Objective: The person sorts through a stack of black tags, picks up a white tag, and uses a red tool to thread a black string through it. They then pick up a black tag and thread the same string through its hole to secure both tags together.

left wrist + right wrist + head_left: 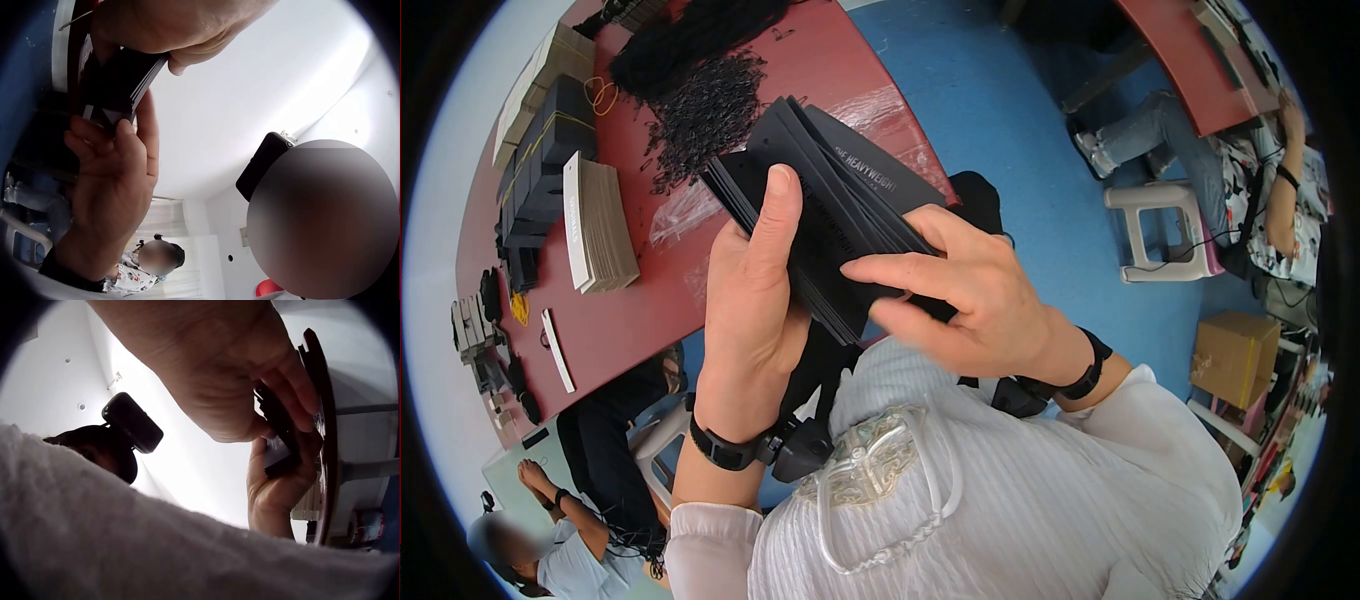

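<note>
A fanned stack of black cards (805, 215) with faint printing is held between both hands in the head view. The left hand (750, 300) grips its left side, thumb lying upright over the face. At the stack's right end the right hand (985, 295) pinches the cards' edges, its index finger across the top card. The left wrist view shows the right hand (112, 181) with thumb and fingers on the dark stack (122, 81). In the right wrist view the left hand (281, 497) supports the cards (281, 447) from below.
On the red table (800, 50) lie a heap of small black pieces (705, 110), a pale-faced card stack (600, 225), banded black stacks (550, 170) and a white strip (557, 350). Other people sit lower left and right, near a white stool (1165, 230) and a cardboard box (1235, 358).
</note>
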Demonstrator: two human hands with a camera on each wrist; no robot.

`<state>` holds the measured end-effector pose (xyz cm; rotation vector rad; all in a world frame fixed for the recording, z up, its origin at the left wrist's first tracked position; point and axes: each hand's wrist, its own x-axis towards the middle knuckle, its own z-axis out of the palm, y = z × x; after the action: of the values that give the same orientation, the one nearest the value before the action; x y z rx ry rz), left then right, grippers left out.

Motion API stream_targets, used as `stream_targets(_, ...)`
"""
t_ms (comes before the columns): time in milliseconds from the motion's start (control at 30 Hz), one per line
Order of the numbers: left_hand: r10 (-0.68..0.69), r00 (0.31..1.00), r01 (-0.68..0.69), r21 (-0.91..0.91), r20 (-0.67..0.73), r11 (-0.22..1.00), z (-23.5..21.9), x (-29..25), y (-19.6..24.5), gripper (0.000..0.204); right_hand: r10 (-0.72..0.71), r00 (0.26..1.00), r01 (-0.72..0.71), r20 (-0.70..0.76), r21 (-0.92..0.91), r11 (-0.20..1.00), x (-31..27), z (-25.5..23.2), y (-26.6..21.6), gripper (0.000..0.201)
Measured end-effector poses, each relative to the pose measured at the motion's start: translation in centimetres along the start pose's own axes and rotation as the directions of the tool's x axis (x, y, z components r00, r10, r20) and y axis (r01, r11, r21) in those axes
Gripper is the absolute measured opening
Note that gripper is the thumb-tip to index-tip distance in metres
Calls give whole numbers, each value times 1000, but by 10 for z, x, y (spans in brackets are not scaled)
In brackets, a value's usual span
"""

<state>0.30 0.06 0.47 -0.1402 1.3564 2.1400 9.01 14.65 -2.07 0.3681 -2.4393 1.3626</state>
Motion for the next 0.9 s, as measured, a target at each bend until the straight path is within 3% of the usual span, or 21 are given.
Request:
stream_targets(367,31,999,-32,22,43,999,0,-2,1,38,8,998,-12,-64,-61,998,-1,7,2,37)
stream_targets(633,26,999,-27,8,42,1000,0,0,1,38,87,996,-87,8,52,995,0,3,-4,44)
stream_targets(900,4,998,-3,-9,69,1000,2,-5,6,35,50,997,-43,-53,127,991,1,4,5,38)
